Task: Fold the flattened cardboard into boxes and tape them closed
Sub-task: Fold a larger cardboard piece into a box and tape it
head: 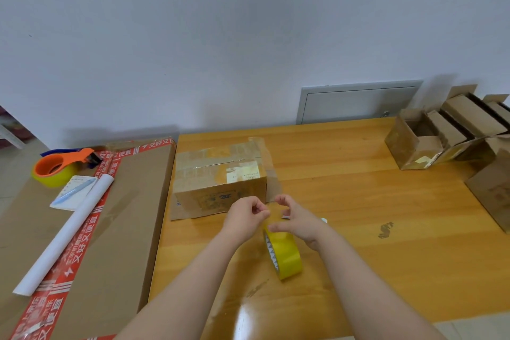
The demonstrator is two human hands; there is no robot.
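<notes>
Head camera, looking down over the wooden table [358, 201]. Reaches forward with both bare arms, hands close together near the middle of the tabletop. Pinches the tape strip [271, 176] with the left hand [245, 218], thumb and forefinger closed on it, other fingers curled in. Grips the same strip just to the right with the right hand [298, 218], thumb and forefinger curled round its near end, one finger stretched leftward over the top of the yellow tape roll [285, 255]. Roll on edge, directly under and between the hands; cannot tell whether standing on the table or hanging from the right hand.

Just beyond the hands, the folded cardboard box [218, 182]: closed, shiny tape along the top seam, old labels on top and front. Strip laid over the box's right top edge, down its right side, then out to the pinching fingers by the near right corner.

Left of the table, a large flat carton [129, 215] edged with red printed tape; on it an orange tape dispenser [59, 165], a notepad [69, 185] and a white paper roll [66, 234] lying diagonally. At the table's far right, well apart from the hands, a cluster of open boxes [430, 141] and another brown box [494, 193] at the frame's edge. Behind, on a pale wall, a grey panel [358, 102].
</notes>
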